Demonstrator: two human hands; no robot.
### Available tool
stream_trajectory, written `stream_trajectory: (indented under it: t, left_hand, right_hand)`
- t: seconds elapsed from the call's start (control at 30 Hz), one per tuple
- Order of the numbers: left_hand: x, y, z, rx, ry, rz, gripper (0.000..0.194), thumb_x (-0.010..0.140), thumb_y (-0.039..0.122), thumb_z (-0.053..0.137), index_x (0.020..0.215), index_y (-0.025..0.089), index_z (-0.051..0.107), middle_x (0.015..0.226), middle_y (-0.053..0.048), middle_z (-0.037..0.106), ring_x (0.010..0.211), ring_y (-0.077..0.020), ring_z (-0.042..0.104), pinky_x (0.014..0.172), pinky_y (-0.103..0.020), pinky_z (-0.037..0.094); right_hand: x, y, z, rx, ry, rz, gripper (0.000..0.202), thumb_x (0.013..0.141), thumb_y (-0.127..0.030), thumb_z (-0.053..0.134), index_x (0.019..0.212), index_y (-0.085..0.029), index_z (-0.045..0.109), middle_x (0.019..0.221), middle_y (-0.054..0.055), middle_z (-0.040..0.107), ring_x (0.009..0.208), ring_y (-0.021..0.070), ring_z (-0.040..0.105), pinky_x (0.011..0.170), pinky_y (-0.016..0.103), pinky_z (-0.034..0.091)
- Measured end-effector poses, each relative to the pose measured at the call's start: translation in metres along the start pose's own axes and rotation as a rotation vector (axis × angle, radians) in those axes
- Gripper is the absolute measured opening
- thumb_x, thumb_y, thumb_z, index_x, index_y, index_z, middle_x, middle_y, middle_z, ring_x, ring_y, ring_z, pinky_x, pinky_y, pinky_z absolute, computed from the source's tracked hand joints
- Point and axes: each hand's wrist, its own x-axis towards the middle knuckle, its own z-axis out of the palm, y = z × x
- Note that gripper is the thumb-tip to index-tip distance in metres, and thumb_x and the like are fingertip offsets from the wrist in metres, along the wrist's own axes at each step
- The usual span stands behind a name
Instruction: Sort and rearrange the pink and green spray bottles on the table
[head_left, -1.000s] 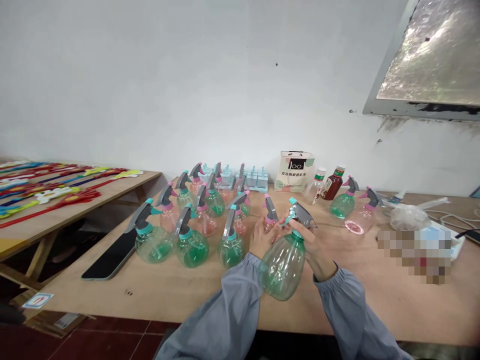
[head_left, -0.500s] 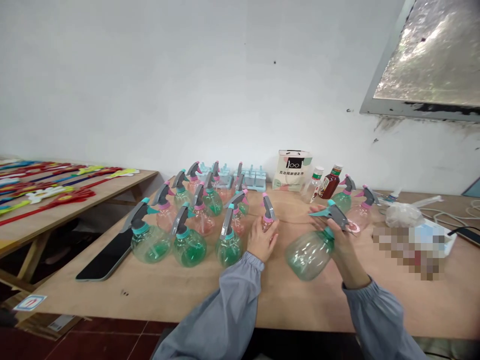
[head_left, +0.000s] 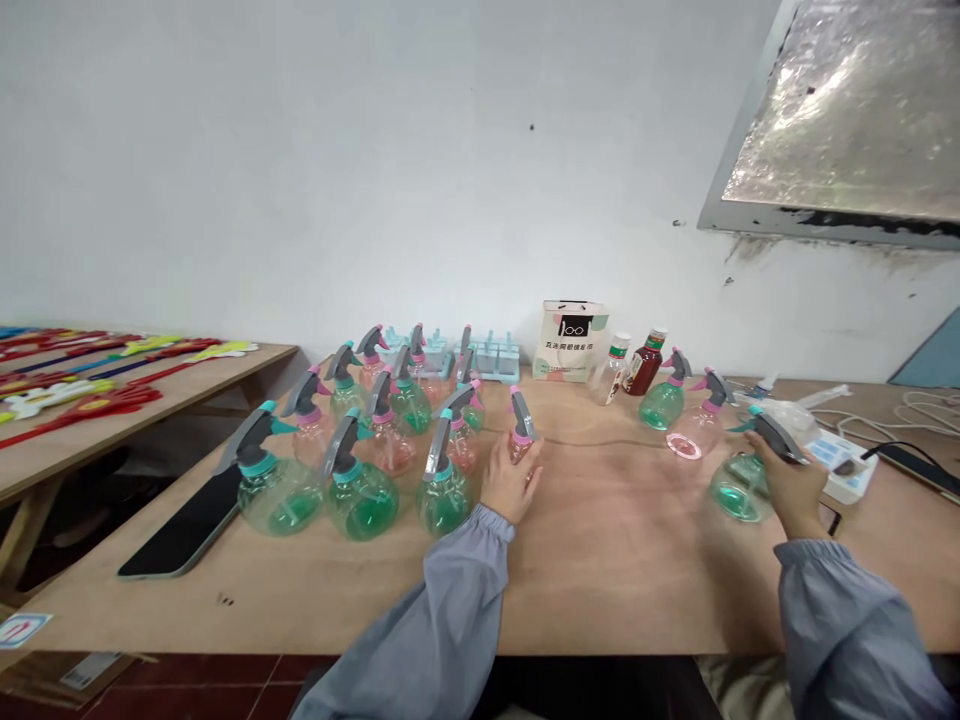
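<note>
My right hand (head_left: 796, 482) is closed round the neck of a green spray bottle (head_left: 739, 490) at the right of the table. That bottle looks upright, with its teal nozzle pointing left. Near the middle, my left hand (head_left: 510, 478) wraps round a spray bottle with a pink collar and grey trigger (head_left: 523, 415); its body is mostly hidden by my fingers. Just left of that hand stands a green spray bottle (head_left: 444, 498), in front of a cluster of several green and pink ones. Behind my right hand are a pink spray bottle (head_left: 694, 428) and another green one (head_left: 661, 402).
A black phone (head_left: 180, 525) lies at the left. Light blue moulds (head_left: 495, 358), a paper bag (head_left: 568, 345), a clear bottle (head_left: 611, 372) and a dark red bottle (head_left: 643, 368) line the wall side. Cables and a white box (head_left: 847, 480) are at far right.
My right hand has carried the green spray bottle to the right and turned it from tilted to about upright. My left hand keeps its hold on the pink-collared bottle. The view has shifted slightly.
</note>
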Motion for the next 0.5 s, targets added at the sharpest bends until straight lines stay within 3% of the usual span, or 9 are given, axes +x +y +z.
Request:
stream_trajectory:
  t: [0.23, 0.4, 0.5]
  left_hand:
    - [-0.001, -0.001, 0.0, -0.003, 0.015, 0.024, 0.048, 0.093, 0.03, 0.055, 0.14, 0.033, 0.057, 0.151, -0.014, 0.035, 0.137, -0.0345, 0.041, 0.108, -0.051, 0.045]
    - [-0.001, -0.003, 0.001, -0.004, 0.022, 0.047, 0.048, 0.093, 0.029, 0.054, 0.141, 0.034, 0.055, 0.15, -0.013, 0.035, 0.138, -0.033, 0.04, 0.109, -0.05, 0.044]
    - [-0.001, -0.004, 0.001, -0.008, 0.032, 0.051, 0.048, 0.093, 0.029, 0.054, 0.141, 0.034, 0.056, 0.15, -0.013, 0.035, 0.138, -0.0325, 0.039, 0.11, -0.05, 0.043]
  right_hand:
    - [0.02, 0.012, 0.012, 0.2, 0.036, 0.075, 0.037, 0.052, -0.039, 0.089, 0.076, -0.018, 0.071, 0.075, 0.003, 0.066, 0.066, 0.0194, 0.058, 0.076, 0.04, 0.049]
    - [0.025, 0.011, 0.024, 0.179, -0.032, 0.069, 0.03, 0.059, -0.035, 0.087, 0.075, -0.017, 0.069, 0.076, 0.003, 0.066, 0.069, 0.0187, 0.061, 0.079, 0.037, 0.049]
    - [0.025, 0.012, 0.028, 0.162, -0.047, 0.044, 0.038, 0.061, -0.041, 0.086, 0.083, -0.016, 0.068, 0.08, 0.006, 0.065, 0.072, 0.0204, 0.063, 0.079, 0.039, 0.051]
